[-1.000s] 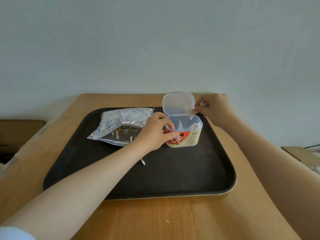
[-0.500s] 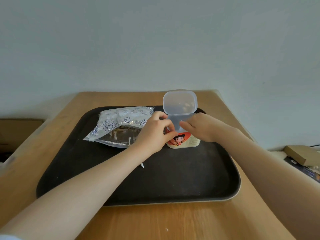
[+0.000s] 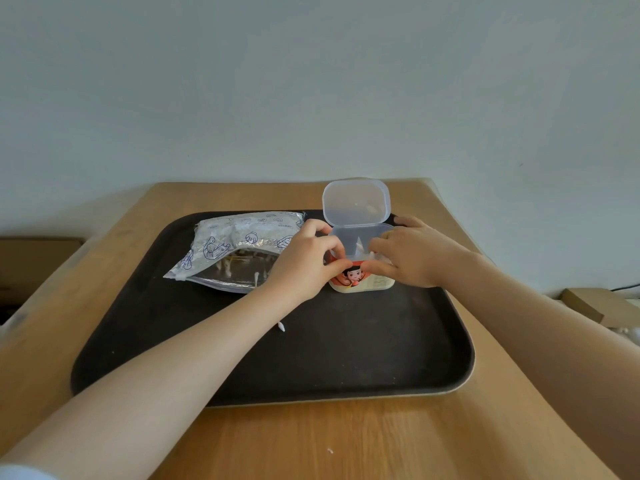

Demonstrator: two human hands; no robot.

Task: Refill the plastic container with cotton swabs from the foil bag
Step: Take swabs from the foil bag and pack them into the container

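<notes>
1. Far left, the wooden table (image 3: 346,441) runs wide under everything, and on it sits the black tray (image 3: 346,358) with its pale rim showing along the near edge.
2. On the tray's back left lies the foil bag (image 3: 239,237), silver with blue cartoon drawings printed over it. There is a line of small blue print near its top right corner, too small and turned to read.
3. The bag's mouth gapes toward the camera, and cotton swabs (image 3: 239,263) show inside, white tips and pale sticks lying crosswise.
4. One loose swab (image 3: 281,327) peeks out on the tray, just beside the left forearm, only its white tip in sight.
5. Here's the left hand (image 3: 304,261), fingers curled around the left side of the plastic container (image 3: 360,268), thumb at the front by the label.
6. The container stands upright on the tray, right of the bag and touching neither it nor the tray's rim. Its clear hinged lid (image 3: 356,202) stands open behind it.
7. The label is orange-red and cream, with a cartoon child's face; the print to the right of that face is blurred beyond reading.
8. Inside, a few white swab tips poke up.
9. The right hand (image 3: 415,254) grips the container's right side, fingers wrapped over the rim.
10. Far right, off the table, a brown cardboard box (image 3: 595,303).
</notes>
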